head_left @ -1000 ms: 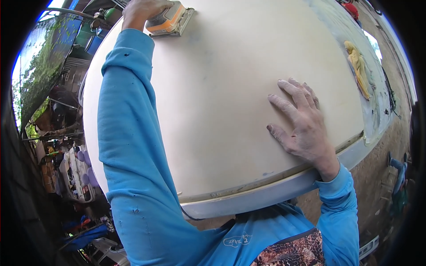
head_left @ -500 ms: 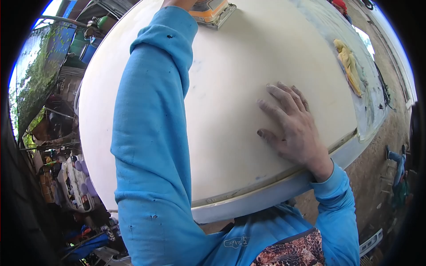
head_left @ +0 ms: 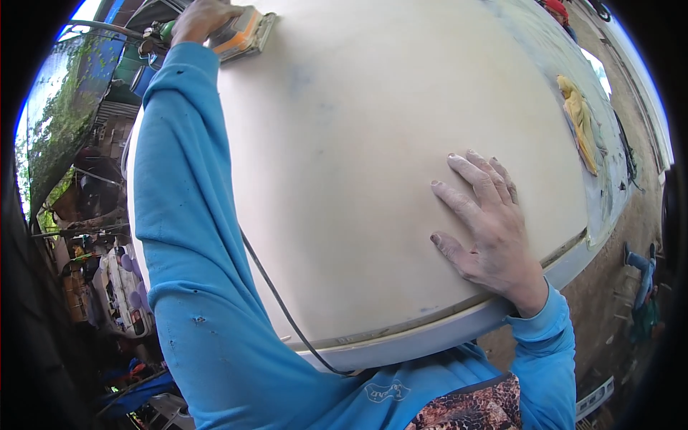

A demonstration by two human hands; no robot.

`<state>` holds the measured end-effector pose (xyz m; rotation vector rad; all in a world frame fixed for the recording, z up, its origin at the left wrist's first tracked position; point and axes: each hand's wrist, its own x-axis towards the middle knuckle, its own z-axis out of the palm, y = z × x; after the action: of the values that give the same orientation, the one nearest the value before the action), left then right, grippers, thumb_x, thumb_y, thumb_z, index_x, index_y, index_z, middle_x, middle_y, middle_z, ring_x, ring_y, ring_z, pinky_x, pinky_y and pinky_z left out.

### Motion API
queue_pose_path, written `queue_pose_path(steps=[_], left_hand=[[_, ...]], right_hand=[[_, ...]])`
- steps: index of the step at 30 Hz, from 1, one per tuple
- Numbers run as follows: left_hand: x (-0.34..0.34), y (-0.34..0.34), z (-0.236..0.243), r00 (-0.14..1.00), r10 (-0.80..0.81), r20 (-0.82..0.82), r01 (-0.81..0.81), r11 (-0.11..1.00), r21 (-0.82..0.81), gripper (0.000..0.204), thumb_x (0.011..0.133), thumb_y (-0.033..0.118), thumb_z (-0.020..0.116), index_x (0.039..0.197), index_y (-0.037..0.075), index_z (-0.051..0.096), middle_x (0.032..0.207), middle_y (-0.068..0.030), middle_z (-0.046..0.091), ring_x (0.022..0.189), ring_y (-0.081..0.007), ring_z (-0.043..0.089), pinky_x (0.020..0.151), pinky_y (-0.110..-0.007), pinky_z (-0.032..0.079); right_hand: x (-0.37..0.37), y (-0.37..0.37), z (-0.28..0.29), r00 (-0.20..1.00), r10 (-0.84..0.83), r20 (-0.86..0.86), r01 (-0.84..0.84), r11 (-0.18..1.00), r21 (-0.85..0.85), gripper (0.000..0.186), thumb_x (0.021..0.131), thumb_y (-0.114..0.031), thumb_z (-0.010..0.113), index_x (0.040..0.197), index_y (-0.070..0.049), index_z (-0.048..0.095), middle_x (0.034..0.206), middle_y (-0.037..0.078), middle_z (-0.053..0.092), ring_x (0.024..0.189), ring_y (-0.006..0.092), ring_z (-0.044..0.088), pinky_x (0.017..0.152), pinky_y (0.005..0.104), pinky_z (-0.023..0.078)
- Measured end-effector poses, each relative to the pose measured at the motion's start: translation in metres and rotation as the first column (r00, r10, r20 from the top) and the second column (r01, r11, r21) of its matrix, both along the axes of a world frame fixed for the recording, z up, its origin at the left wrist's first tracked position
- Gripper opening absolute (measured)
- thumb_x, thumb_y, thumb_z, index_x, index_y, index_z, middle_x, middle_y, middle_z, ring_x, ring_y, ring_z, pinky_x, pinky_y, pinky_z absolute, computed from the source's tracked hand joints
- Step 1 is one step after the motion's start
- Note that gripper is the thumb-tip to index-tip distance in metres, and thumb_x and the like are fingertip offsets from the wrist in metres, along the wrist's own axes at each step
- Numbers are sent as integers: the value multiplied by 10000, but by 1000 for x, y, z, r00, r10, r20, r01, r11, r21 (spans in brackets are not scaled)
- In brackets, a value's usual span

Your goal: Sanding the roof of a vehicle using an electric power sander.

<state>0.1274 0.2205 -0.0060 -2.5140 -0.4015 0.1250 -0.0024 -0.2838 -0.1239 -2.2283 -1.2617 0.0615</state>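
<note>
Through the head camera I had the left hand (head_left: 201, 21) at the far left part of a broad, smooth, cream-white curved panel (head_left: 373, 143). This hand was grasping an orange and grey power sander with a flat base (head_left: 247, 36), and the sander rested on the panel, close to the upper edge of my view. I could not tell how each finger was placed, because some of them were hidden.

The right hand (head_left: 494, 233) held nothing. It lay palm down on the right part of the panel, with the fingers spread and covered by pale dust, and it was well apart from the sander. Its wrist was above the pale grey-blue rim (head_left: 423, 335) on the near side.

Beside the left sleeve of light blue cloth (head_left: 190, 179), I saw a thin black cord (head_left: 276, 294), which ran down over the panel and its near rim; I could not tell where it ended. Faint bluish patches (head_left: 297, 75) showed on the panel near the sander. To the right, a crumpled yellow cloth (head_left: 579, 122) lay beside a translucent plastic sheet (head_left: 608, 172).
</note>
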Motion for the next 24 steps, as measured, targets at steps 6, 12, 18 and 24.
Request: queue_pose_path(steps=[6,12,18,24], left_hand=[[-97,121,-4,880,370,299,-268,905,-331,763,736,548,772,1326,86,633,1377,-194,636,1272,-342,614,1030,-418,497],[-230,167,7,761,558,330,-422,813,-401,658,735,450,806,1243,52,675,1232,-203,701,1135,-331,687,955,-434,529],[-362,182,2,570,727,383,-586,686,-431,670,726,398,841,1275,59,657,1216,-199,719,1105,-335,709,947,-429,537],[-489,201,-8,566,720,401,-597,694,-402,538,767,314,843,1167,3,664,1068,-160,719,921,-255,687,810,-387,528]], right_hand=[[0,-1,1,999,-10,-36,9,1000,-8,532,774,-223,815,1273,-88,688,1445,169,516,1408,370,431,1218,528,279],[0,0,0,999,-21,-35,20,1000,-19,560,737,-172,826,1272,-78,688,1461,168,507,1409,384,432,1210,536,287],[-1,4,-3,1000,1,-28,-2,1000,-25,588,706,-136,814,1275,-77,683,1474,176,500,1418,395,423,1216,541,284],[-4,3,-4,1000,-21,-2,21,1000,-7,622,688,-81,776,1299,-76,665,1488,183,493,1425,402,419,1225,541,279]])
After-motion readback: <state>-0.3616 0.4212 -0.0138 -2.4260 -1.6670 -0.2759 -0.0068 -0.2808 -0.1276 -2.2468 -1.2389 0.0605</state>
